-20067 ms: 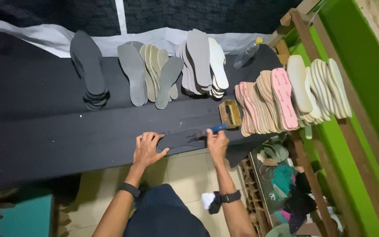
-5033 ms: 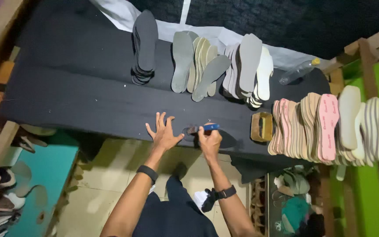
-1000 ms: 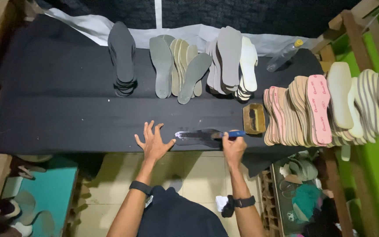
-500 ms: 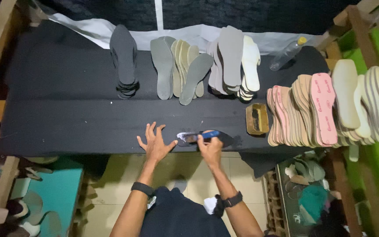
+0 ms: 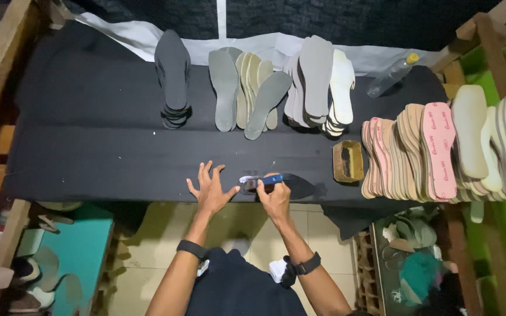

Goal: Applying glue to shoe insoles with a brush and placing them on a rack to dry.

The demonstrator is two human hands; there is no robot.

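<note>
hands work at the near edge of a black cloth-covered table (image 5: 89, 164). left hand (image 5: 209, 190) lies flat, fingers spread, holding nothing. right hand (image 5: 275, 199) is closed around a blue-handled brush (image 5: 259, 182), its head over a dark sole-shaped piece (image 5: 297, 186). just beyond sits a brown rectangular tin (image 5: 347, 161); farther back, stacks of grey insoles (image 5: 247, 93).

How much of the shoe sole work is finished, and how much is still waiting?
Looks done: nothing shows a finished mark, so I cannot tell. In hand: the left hand presses flat on the black table cover, while the right hand holds a blue-handled brush over a dark insole. Probably waiting: the black insole stack, grey insole stacks and pink and tan insole row.
</note>
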